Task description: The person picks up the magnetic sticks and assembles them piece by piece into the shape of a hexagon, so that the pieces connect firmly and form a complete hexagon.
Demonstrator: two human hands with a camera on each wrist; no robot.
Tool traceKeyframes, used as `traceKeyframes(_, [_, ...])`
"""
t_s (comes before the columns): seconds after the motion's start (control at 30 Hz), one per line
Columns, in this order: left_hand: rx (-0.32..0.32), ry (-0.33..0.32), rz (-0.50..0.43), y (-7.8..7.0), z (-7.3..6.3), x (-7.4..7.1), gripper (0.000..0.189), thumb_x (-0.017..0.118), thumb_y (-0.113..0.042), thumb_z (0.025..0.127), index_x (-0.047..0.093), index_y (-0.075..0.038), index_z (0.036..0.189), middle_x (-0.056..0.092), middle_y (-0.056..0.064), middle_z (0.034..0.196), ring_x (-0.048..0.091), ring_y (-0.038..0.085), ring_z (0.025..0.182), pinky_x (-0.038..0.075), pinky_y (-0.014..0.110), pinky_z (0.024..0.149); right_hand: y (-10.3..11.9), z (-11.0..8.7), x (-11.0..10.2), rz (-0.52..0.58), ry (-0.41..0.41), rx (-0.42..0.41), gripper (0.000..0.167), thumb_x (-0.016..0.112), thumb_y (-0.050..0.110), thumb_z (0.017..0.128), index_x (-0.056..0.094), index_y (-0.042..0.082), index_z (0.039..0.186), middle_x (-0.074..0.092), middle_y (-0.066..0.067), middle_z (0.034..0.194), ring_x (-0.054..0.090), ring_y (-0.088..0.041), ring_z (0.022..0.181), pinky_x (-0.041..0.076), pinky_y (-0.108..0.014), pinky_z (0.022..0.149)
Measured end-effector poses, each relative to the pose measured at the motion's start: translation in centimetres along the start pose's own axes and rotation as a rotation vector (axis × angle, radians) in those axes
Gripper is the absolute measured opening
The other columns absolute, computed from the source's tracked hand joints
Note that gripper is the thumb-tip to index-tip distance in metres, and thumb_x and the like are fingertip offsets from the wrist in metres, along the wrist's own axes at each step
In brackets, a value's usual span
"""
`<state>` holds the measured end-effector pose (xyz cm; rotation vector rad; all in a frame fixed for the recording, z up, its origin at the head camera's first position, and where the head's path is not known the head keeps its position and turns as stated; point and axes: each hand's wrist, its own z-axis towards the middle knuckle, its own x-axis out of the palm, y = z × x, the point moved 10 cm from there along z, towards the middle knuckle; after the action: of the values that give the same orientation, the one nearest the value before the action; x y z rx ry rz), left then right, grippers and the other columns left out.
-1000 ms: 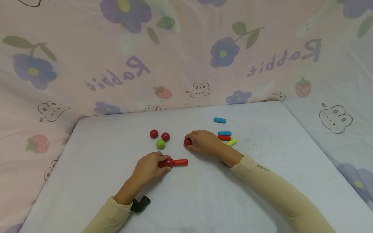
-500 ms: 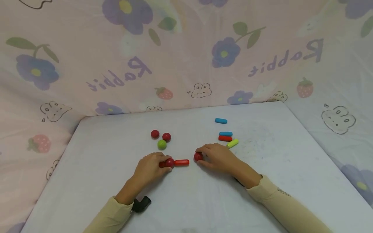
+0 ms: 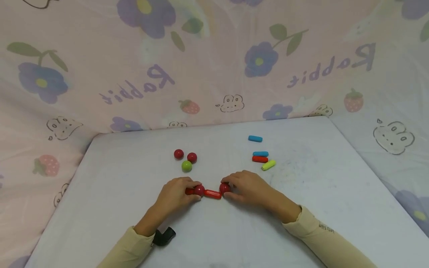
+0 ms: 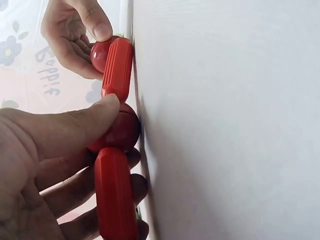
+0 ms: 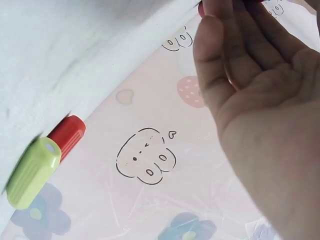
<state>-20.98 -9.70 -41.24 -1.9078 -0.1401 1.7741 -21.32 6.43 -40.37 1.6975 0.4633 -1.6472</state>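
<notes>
My left hand [image 3: 177, 194] pinches a dark red ball [image 3: 199, 190] between thumb and fingers. From that ball one red ridged stick [image 4: 116, 195] runs back along the left palm, and a second red stick [image 3: 212, 194] points right, both in line with it. My right hand [image 3: 249, 186] grips another red ball [image 3: 225, 188] at the far end of the second stick. Ball and stick look in contact there; whether they are joined cannot be told. In the right wrist view that ball is mostly hidden by the fingers.
Two red balls [image 3: 179, 154] and a green ball [image 3: 186, 166] lie beyond the left hand. Blue sticks [image 3: 255, 139], a red stick [image 3: 260, 159] and a yellow-green stick [image 3: 268, 165] lie back right. A black object [image 3: 164, 236] is by the left wrist. Patterned fabric hangs behind the white table [image 3: 214, 238].
My right hand has brought its red ball nearer and then leftward to the stick's end. The left hand has shifted slightly right, and the held stick now slants a little.
</notes>
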Motion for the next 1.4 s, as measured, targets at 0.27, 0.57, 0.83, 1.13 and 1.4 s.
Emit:
traceKeyframes(0.27, [-0.079, -0.022, -0.029, 1.1, 0.2, -0.7, 0.040, 0.086, -0.026, 0.077, 0.076, -0.017, 0.114, 0.071, -0.002, 0.092, 0.051, 0.013, 0.076, 0.039, 0.028, 0.066, -0.2, -0.1, 0.1, 0.021, 0.017, 0.049, 0.039, 0.074, 0.041, 0.087, 0.069, 0.020, 0.119, 0.072, 0.007, 0.108, 0.063, -0.011, 0.096, 0.054, -0.032, 0.085])
traceKeyframes(0.57, [-0.108, -0.017, -0.083, 1.3, 0.1, -1.2, 0.040, 0.084, -0.027, 0.079, 0.076, -0.017, 0.116, 0.073, -0.001, 0.099, 0.052, 0.015, 0.082, 0.040, 0.029, 0.071, -0.1, -0.2, -0.2, 0.015, -0.005, 0.059, 0.038, 0.072, 0.040, 0.088, 0.069, 0.019, 0.120, 0.072, 0.006, 0.107, 0.065, -0.012, 0.096, 0.055, -0.033, 0.086])
traceKeyframes(0.83, [-0.084, -0.019, -0.068, 0.9, 0.2, -1.1, 0.039, 0.086, -0.025, 0.077, 0.077, -0.018, 0.114, 0.071, -0.004, 0.087, 0.051, 0.011, 0.073, 0.040, 0.027, 0.065, 0.0, -0.2, -0.2, 0.022, -0.012, 0.057, 0.038, 0.071, 0.040, 0.090, 0.067, 0.020, 0.122, 0.071, 0.006, 0.110, 0.065, -0.012, 0.100, 0.055, -0.035, 0.089])
traceKeyframes(1.13, [-0.050, 0.005, -0.023, 0.5, 0.1, -0.6, 0.041, 0.087, -0.026, 0.075, 0.077, -0.019, 0.114, 0.072, -0.004, 0.094, 0.052, 0.012, 0.076, 0.041, 0.027, 0.066, -0.3, -0.1, -0.1, -0.002, -0.004, 0.049, 0.040, 0.072, 0.040, 0.090, 0.067, 0.019, 0.123, 0.071, 0.005, 0.111, 0.065, -0.014, 0.102, 0.055, -0.035, 0.090])
traceKeyframes(1.4, [-0.047, 0.016, -0.004, 0.4, -0.1, -0.8, 0.041, 0.086, -0.025, 0.076, 0.076, -0.018, 0.115, 0.073, -0.002, 0.097, 0.053, 0.012, 0.078, 0.042, 0.027, 0.067, -1.8, -0.5, -1.3, -0.007, 0.008, 0.010, 0.042, 0.070, 0.042, 0.091, 0.067, 0.019, 0.126, 0.070, 0.004, 0.120, 0.064, -0.016, 0.111, 0.053, -0.037, 0.096])
